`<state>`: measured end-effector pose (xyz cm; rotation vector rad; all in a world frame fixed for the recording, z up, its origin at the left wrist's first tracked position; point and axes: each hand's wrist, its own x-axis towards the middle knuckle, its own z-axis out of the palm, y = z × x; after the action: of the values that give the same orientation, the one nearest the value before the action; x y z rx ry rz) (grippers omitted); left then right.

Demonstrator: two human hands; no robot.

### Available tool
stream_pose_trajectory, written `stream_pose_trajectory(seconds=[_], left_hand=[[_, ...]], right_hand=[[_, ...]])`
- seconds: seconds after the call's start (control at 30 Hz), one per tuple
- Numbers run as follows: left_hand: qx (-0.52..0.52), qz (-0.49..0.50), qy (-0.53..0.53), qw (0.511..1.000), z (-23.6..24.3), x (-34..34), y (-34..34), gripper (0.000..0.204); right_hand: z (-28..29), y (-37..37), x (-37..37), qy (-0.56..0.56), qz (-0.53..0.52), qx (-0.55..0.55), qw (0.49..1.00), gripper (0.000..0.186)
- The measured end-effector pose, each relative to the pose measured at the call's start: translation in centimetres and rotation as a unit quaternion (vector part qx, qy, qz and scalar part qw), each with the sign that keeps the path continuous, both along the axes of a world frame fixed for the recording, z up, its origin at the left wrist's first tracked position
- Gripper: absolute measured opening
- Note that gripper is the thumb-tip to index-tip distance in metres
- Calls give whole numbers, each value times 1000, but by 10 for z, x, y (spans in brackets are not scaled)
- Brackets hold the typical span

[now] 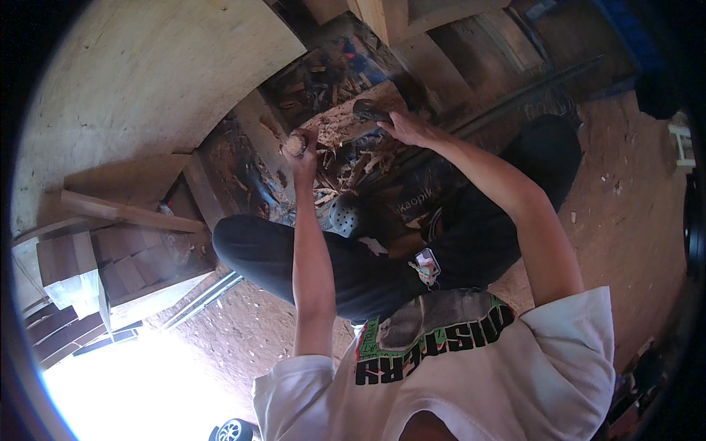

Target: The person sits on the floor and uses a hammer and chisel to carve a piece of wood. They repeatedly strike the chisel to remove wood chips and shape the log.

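My left hand [305, 153] is closed around an upright wooden handle [296, 143]. Its round, light-brown end faces up; the lower part of that tool is hidden. To the right, my right hand [409, 130] grips a dark, blunt-headed tool [371, 112], whose exact kind I cannot make out. That head is held over a rough, hacked piece of wood [334, 126], which lies in front of my crossed legs. Both hands are close to this wood, the left one at its near left end. Pale wood chips [360, 167] lie about it.
A large pale board [162, 66] leans over the left side. Planks and blocks [132, 261] are stacked at the left, and more boards [434, 70] lie beyond the wood. A grey perforated clog [347, 215] is on my foot. A small object [425, 266] rests on my lap.
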<state>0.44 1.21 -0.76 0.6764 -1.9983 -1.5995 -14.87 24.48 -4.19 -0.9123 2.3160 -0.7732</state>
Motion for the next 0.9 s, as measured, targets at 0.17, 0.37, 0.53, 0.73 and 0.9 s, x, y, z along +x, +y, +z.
stream_pose_trajectory(seconds=[0.17,0.37,0.53,0.73,0.9], left_hand=[[25,11,25,999,4,-2,1,24],[63,33,41,997,-4,-7,-2,13],[40,20,107,993,-4,-12,-4,18],[61,-10,114,992,-9,-12,0,11],[56,-24,120,991,-12,-13,-3,12]], right_hand=[[1,1,1,-3,-3,-14,1000,50],[15,2,2,-1,-1,-26,1000,50],[16,1,0,1,20,23,1000,51],[13,2,1,30,18,-3,999,52],[13,3,3,14,11,16,1000,53]])
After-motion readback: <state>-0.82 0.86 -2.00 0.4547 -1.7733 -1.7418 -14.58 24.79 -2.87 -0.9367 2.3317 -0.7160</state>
